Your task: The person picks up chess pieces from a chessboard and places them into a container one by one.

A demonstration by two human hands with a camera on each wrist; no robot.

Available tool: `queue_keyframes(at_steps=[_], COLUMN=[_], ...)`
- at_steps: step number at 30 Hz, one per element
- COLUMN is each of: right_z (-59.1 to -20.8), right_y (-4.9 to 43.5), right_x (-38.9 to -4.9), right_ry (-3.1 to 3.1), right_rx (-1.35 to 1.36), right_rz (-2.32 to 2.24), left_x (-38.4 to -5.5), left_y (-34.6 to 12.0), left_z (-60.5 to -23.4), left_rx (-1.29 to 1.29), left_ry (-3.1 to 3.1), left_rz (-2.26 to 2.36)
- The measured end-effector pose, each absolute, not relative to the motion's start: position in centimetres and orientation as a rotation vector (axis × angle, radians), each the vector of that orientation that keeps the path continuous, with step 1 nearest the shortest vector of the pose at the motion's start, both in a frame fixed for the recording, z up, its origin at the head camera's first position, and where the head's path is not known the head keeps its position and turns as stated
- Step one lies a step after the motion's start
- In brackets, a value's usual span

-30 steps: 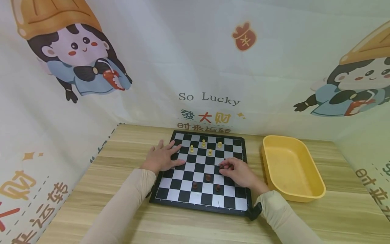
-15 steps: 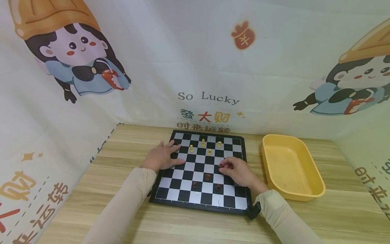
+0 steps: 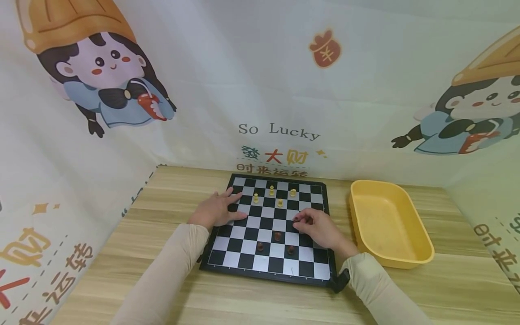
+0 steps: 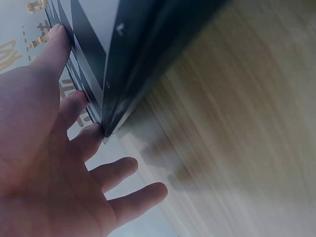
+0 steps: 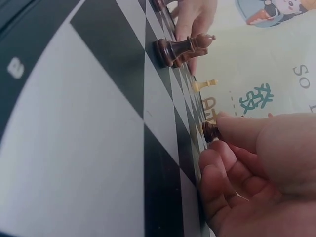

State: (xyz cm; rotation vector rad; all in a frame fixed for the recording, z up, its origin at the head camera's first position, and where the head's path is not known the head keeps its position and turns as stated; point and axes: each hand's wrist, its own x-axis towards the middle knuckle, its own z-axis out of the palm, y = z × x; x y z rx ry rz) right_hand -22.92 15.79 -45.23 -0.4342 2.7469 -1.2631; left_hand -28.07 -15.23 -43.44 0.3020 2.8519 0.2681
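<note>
A black-and-white chessboard (image 3: 265, 276) lies on the wooden table. My right hand (image 3: 301, 220) rests on its right side, and thumb and forefinger pinch a dark brown chess piece (image 5: 211, 131) that stands on the board. My left hand (image 3: 226, 205) lies flat with spread fingers on the board's left edge (image 4: 129, 74), holding nothing. Three more brown pieces (image 3: 278, 235) stand near me, one of them close by in the right wrist view (image 5: 183, 48). Several yellow pieces (image 3: 280, 202) stand at the far side.
An empty yellow plastic tray (image 3: 422, 259) sits right of the board. Printed cloth walls (image 3: 280, 131) close in the table at the back and on both sides. Bare wooden tabletop (image 3: 170, 194) runs left of the board and in front of it.
</note>
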Motion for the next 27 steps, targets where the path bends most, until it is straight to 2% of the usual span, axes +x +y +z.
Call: queue_keyframes(at_steps=[27], right_z=[-43.2], right_y=[16.1], right_x=[-22.8], right_ry=[2.808], right_rx=[-0.396], right_rz=[-1.315], left_x=[-28.2], left_y=[-15.5], left_z=[-43.8], left_rx=[0.319], left_ry=[2.807], left_rz=[0.431])
